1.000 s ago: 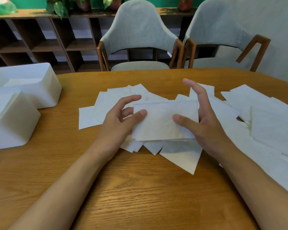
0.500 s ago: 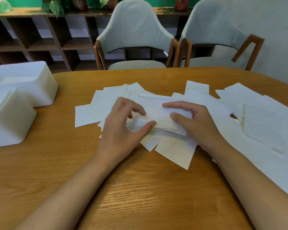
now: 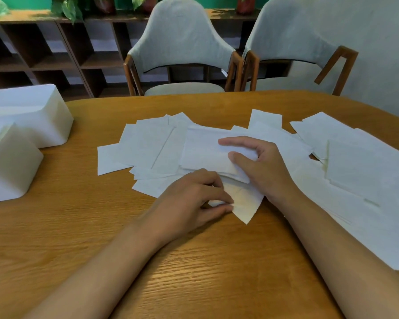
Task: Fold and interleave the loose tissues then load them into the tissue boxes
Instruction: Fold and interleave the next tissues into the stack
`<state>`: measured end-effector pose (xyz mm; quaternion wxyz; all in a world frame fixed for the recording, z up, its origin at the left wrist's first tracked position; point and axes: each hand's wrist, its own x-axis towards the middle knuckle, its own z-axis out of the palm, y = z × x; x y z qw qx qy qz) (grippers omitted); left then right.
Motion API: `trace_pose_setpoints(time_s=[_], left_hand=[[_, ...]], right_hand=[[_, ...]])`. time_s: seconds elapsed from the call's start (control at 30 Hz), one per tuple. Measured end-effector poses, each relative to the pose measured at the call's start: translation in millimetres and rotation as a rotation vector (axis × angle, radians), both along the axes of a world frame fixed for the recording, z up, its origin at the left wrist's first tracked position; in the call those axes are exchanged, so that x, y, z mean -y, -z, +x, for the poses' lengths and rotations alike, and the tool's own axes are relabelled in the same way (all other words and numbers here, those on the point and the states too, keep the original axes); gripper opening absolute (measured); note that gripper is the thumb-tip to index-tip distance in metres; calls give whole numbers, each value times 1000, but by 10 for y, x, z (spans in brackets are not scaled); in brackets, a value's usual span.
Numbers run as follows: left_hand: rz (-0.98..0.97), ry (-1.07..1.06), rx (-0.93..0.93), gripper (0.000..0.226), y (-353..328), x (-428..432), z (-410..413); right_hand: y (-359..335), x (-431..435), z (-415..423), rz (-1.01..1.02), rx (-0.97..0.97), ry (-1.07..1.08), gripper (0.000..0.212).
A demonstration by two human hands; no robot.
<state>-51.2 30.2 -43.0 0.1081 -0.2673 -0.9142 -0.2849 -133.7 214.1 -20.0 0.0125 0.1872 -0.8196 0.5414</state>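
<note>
Where the wooden table (image 3: 194,272) runs off well to the left of the left hand, two white tissue boxes stand close together: the near tissue box (image 3: 9,166) at the frame edge and the far tissue box (image 3: 32,116) behind it. Whether they touch cannot be told. Between the boxes and the left hand, loose tissues (image 3: 148,143) lie flat in an overlapping fan, their near corners reaching just past the left hand's knuckles.

The left hand (image 3: 194,199) rests on the table with its fingers curled, thumb and fingertips pinching the near edge of a bottom tissue (image 3: 242,203) whose pointed corner sticks out towards the person. Just beyond it, and touching the same pile, the right hand (image 3: 258,166) grips the right end of a folded stack (image 3: 205,153) of tissues, thumb on top and forefinger hooked over the far edge; the stack reaches leftward above the left hand.

To the right of the right hand, more unfolded tissues (image 3: 355,162) cover the table out to the frame edge, overlapping one another. Beyond both hands, past the table's far edge, stand two grey chairs (image 3: 182,42) with wooden arms, with a dark shelf (image 3: 44,54) behind them on the left.
</note>
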Motion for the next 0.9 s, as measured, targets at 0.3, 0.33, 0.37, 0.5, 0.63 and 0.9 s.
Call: trace_pose_setpoints(time_s=[0.3, 0.33, 0.37, 0.5, 0.63, 0.9], left_hand=[[557, -200, 175, 9, -180, 77, 66], [648, -211, 202, 8, -193, 99, 54], [729, -222, 224, 6, -204, 118, 40], [960, -277, 258, 9, -207, 204, -13], [1288, -293, 417, 5, -229, 249, -59], [1357, -375, 520, 3, -203, 325, -130]], right_hand=[[-92, -19, 18, -73, 120, -76, 19], [-107, -16, 27, -108, 157, -82, 27], [-124, -18, 41, -129, 191, -79, 37], [-132, -44, 32, -128, 175, -109, 60], [-93, -60, 21, -213, 189, -170, 82], [-81, -1, 75, -198, 75, 0, 12]])
